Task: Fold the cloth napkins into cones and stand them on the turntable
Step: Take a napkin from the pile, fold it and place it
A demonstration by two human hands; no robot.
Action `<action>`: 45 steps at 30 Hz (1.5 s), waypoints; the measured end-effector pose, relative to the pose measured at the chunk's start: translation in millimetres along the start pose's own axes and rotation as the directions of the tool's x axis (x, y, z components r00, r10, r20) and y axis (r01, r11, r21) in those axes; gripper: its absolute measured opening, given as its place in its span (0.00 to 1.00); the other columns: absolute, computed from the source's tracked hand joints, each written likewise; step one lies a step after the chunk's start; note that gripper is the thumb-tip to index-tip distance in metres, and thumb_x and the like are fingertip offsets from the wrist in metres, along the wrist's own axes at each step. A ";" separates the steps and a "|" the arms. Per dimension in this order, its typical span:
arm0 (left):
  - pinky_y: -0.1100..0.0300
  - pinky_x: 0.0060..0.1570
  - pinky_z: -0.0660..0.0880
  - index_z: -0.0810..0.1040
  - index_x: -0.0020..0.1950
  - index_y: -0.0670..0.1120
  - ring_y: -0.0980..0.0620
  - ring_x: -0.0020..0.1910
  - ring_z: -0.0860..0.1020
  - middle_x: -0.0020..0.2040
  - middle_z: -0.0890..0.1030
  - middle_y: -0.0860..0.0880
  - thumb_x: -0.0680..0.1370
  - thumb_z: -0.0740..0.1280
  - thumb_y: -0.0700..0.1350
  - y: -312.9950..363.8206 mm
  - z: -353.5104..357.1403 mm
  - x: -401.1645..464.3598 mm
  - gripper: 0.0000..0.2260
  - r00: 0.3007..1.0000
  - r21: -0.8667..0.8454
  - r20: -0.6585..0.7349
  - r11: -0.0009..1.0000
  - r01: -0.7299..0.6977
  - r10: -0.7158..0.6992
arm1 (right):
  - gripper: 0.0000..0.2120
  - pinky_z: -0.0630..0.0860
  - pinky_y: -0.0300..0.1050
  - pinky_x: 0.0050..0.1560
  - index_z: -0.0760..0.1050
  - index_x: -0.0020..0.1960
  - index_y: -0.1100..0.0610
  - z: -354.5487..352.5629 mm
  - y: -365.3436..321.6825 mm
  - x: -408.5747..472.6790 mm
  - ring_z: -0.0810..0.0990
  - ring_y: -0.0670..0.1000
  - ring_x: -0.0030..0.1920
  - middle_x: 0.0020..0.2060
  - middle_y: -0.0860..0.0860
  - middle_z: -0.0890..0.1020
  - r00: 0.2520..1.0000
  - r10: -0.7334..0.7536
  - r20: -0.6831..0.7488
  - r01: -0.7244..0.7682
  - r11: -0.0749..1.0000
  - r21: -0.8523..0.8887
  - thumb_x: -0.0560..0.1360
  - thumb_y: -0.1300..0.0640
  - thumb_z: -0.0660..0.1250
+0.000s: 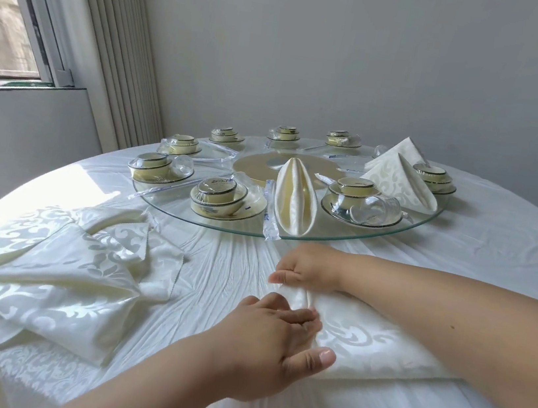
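A cream patterned napkin (375, 346) lies on the table in front of me, its left end gathered into folds. My right hand (307, 266) pinches the far corner of that gathered end. My left hand (271, 337) holds the near part of the same end between thumb and fingers. On the glass turntable (405, 235) a folded napkin (294, 202) stands near the front rim. Two cone-shaped napkins (399, 177) stand at the turntable's right side.
Several loose napkins (45, 262) lie piled at the table's left. Wrapped bowl and plate sets (220, 197) and wrapped glasses ring the turntable. A white tablecloth (224, 266) covers the round table. A wall and a window with a curtain stand behind.
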State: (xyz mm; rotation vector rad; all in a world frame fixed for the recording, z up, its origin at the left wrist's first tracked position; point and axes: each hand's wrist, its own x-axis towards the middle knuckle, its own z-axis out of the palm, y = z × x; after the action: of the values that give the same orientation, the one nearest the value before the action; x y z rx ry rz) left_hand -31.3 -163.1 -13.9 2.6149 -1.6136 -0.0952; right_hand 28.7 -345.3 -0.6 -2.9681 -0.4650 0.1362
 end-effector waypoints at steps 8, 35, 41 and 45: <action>0.52 0.64 0.63 0.72 0.60 0.49 0.50 0.63 0.68 0.64 0.72 0.55 0.72 0.34 0.72 12.4 3.0 7.0 0.39 0.998 0.078 -0.069 0.997 0.015 -0.010 | 0.24 0.61 0.44 0.32 0.64 0.31 0.54 1.3 22.5 -30.7 0.70 0.53 0.37 0.31 0.49 0.69 0.875 0.474 -0.100 -0.469 0.881 0.067 0.79 0.40 0.57; 0.61 0.75 0.40 0.48 0.79 0.51 0.59 0.77 0.42 0.79 0.47 0.53 0.69 0.34 0.71 34.2 27.9 -11.4 0.42 0.999 -0.010 -0.030 1.000 0.023 -0.023 | 0.55 0.54 0.54 0.74 0.66 0.71 0.39 9.5 -36.5 -61.7 0.65 0.50 0.72 0.73 0.45 0.67 0.933 0.275 0.232 -0.360 0.744 0.563 0.52 0.14 0.40; 0.61 0.74 0.39 0.46 0.79 0.51 0.59 0.76 0.41 0.79 0.45 0.53 0.69 0.33 0.71 35.6 28.5 -12.3 0.42 0.999 -0.020 -0.030 1.000 0.022 -0.023 | 0.47 0.56 0.39 0.68 0.70 0.67 0.34 14.6 -27.5 -108.8 0.64 0.36 0.68 0.68 0.35 0.68 0.975 0.207 -0.081 -0.100 0.731 0.675 0.58 0.16 0.39; 0.60 0.75 0.39 0.45 0.79 0.51 0.59 0.76 0.40 0.79 0.45 0.53 0.70 0.33 0.71 34.9 29.2 -12.2 0.42 1.000 0.001 -0.016 1.000 0.019 -0.019 | 0.45 0.61 0.31 0.66 0.75 0.63 0.42 31.8 -29.1 -171.4 0.68 0.33 0.66 0.62 0.34 0.76 0.963 0.196 -0.183 0.015 0.643 0.766 0.62 0.17 0.42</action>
State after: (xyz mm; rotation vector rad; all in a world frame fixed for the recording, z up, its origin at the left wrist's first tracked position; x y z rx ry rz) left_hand -70.5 -168.6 -39.7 2.6253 -1.5843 -0.0739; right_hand -146.0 -367.2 -16.0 -2.1107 -0.1495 -0.0361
